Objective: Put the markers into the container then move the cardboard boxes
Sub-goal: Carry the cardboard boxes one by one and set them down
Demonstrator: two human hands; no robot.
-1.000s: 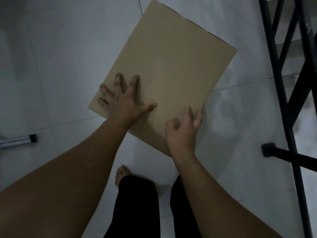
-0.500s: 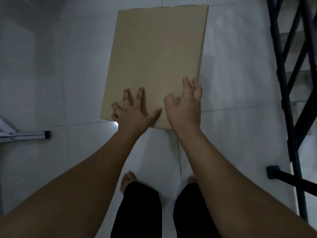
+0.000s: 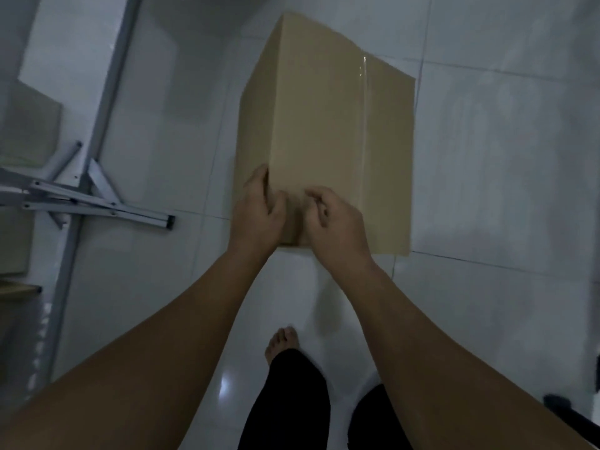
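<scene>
A plain brown cardboard box, taped shut along its top seam, is held out in front of me above the white tiled floor. My left hand grips its near left edge, fingers curled around the corner. My right hand presses on the near top face beside it, fingers bent. Both hands hold the box. No markers or container are in view.
A grey metal frame with folded legs lies on the floor at the left, with more cardboard boxes beside it. A dark metal foot shows at the lower right. My bare foot and black trousers are below.
The box has turned so that its taped top and left side show. My hands slid together onto its near edge. The view swung left, bringing in the grey frame and losing the black railing.
</scene>
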